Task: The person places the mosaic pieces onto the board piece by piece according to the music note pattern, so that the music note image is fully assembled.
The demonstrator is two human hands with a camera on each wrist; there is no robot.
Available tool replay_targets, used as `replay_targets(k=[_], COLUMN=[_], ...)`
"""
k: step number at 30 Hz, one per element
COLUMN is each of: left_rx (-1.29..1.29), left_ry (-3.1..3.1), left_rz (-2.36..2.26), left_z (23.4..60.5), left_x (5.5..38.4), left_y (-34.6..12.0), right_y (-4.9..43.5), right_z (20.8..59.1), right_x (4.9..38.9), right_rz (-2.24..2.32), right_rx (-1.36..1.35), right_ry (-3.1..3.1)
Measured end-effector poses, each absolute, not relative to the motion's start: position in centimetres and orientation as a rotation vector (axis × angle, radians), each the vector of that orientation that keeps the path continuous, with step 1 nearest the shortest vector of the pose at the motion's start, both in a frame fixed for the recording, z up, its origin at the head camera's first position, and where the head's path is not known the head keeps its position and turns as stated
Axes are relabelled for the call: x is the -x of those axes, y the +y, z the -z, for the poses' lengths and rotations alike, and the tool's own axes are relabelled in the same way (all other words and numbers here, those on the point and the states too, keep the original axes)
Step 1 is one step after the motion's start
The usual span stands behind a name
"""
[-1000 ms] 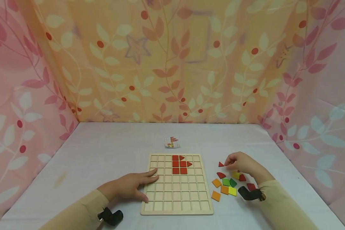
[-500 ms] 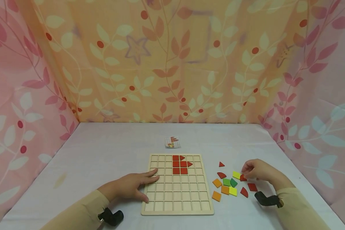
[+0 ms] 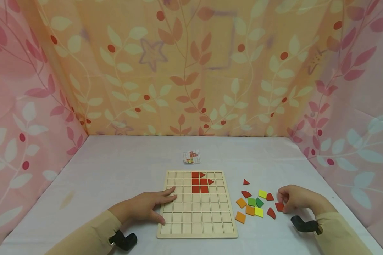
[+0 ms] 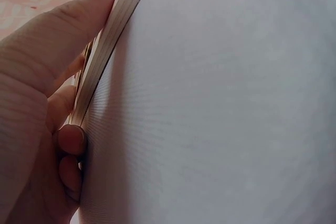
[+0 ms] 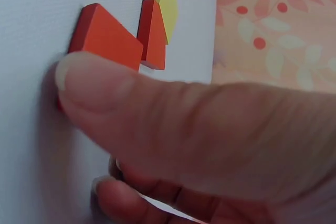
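right fingers [image 3: 282, 192]: now pinching red square [image 5: 107, 32] | left fingers [image 3: 166, 199]: spread, unmoved on board [image 3: 196, 207]

Left arm: long beige fabric sleeve [image 3: 83, 233], plain, cuff ending at the wrist; left hand [image 3: 146, 206] bare. Right arm: matching beige fabric sleeve [image 3: 343, 233]; right hand [image 3: 301, 199] likewise bare. At left cuff, a black, bent, tube-like device [image 3: 126, 241], end rounded. At right cuff, a similar black, elbow-shaped device [image 3: 304, 225], small brownish patch where it meets the fabric. Fastenings too small to make out.
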State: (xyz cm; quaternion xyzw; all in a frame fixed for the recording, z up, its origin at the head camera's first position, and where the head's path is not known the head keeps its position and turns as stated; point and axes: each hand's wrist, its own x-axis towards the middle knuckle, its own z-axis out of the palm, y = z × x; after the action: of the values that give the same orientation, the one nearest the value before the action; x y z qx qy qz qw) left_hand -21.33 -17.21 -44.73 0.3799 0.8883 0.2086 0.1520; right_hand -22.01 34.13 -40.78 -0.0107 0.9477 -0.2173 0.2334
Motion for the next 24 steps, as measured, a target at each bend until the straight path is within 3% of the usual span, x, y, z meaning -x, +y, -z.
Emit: replay_targets(k=[14, 24], left_rx=[-1.103, -1.103], left_ry=[2.544, 2.551], left_rz=[-0.593, -0.579], left_z=[44.5, 44.7], left_x=[21.3, 21.3], left_y=[-17.1, -17.2], right_y=[32.8, 26.2], right_z=[40.2, 39.3], right_x=[23.3, 25.4], right_rz=[0.817, 0.988], right_rx=[0.119, 0.201], right_ry=[2.562, 2.566])
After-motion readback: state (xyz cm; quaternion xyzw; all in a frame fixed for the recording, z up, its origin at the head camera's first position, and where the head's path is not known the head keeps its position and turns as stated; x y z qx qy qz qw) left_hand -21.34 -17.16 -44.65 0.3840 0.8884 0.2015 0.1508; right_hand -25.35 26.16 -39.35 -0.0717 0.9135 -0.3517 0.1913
